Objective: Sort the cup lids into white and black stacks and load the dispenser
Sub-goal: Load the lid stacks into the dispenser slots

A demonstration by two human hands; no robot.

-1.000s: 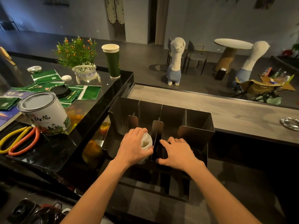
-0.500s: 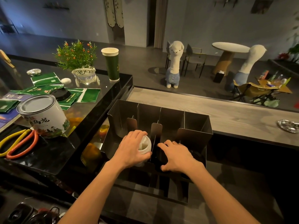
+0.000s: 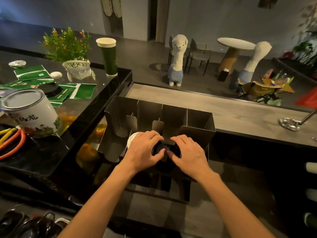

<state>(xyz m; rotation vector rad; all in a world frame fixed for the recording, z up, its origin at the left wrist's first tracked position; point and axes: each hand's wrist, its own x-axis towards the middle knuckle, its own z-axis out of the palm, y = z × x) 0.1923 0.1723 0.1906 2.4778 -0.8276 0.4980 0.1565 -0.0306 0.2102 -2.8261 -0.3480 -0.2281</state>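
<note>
The left hand (image 3: pixel 142 150) and right hand (image 3: pixel 190 154) are gripping the black lids (image 3: pixel 164 148) between curled fingers inside the dispenser (image 3: pixel 197 133). The white lids (image 3: pixel 131 138) are peeking out beside the left knuckles. Uneven squeezing risks tilting the stack and jamming it.

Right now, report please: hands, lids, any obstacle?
Left hand and right hand hold black lid stack at dispenser. White lid stack in next slot, left. No obstacle seen.

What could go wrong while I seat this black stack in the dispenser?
The left hand and right hand grip the black lids; uneven pressure could tilt them in the dispenser. The left hand lies right beside the white lids and might knock them. A loose black lid on the counter could be missed.
</note>
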